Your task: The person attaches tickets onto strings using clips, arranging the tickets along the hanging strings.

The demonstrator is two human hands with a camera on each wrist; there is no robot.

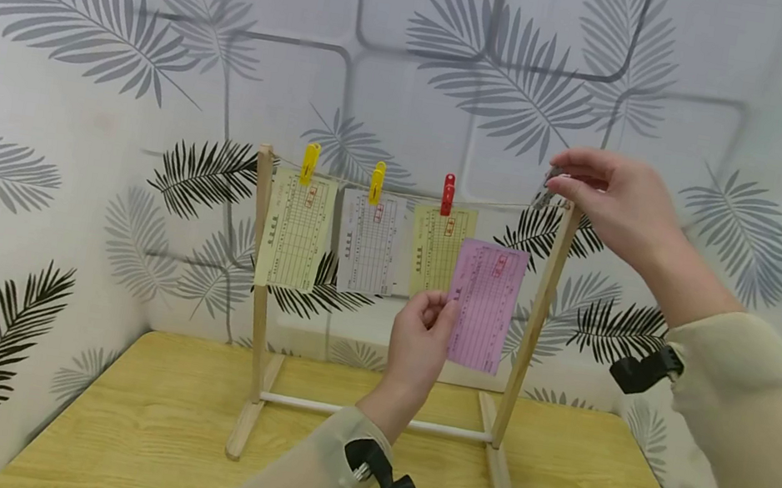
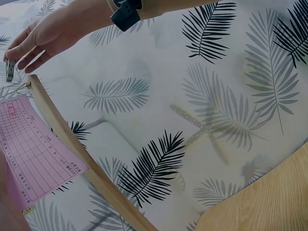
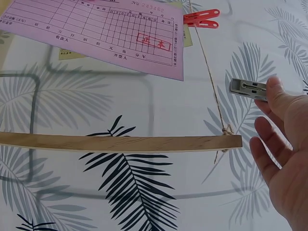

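Note:
A pink printed form (image 1: 483,308) with a red stamp is pinched at its left edge by my left hand (image 1: 417,345), below the twine and in front of the wooden stand. My right hand (image 1: 621,198) pinches a grey clothespin (image 3: 248,88) between thumb and fingers, just above the twine's right end. In the right wrist view the clothespin is apart from both the twine (image 3: 211,77) and the form. Three slips hang from the twine: a yellow one (image 1: 295,234) and a white one (image 1: 367,249) under yellow clothespins, and another yellow one (image 1: 435,251) under a red clothespin (image 1: 447,193).
The wooden stand has a left post (image 1: 258,342) and a right post (image 1: 534,324), joined low down by a white rod (image 1: 306,404). It stands on a wood-grain table (image 1: 144,426). Behind it is a leaf-patterned wall covering (image 1: 411,112).

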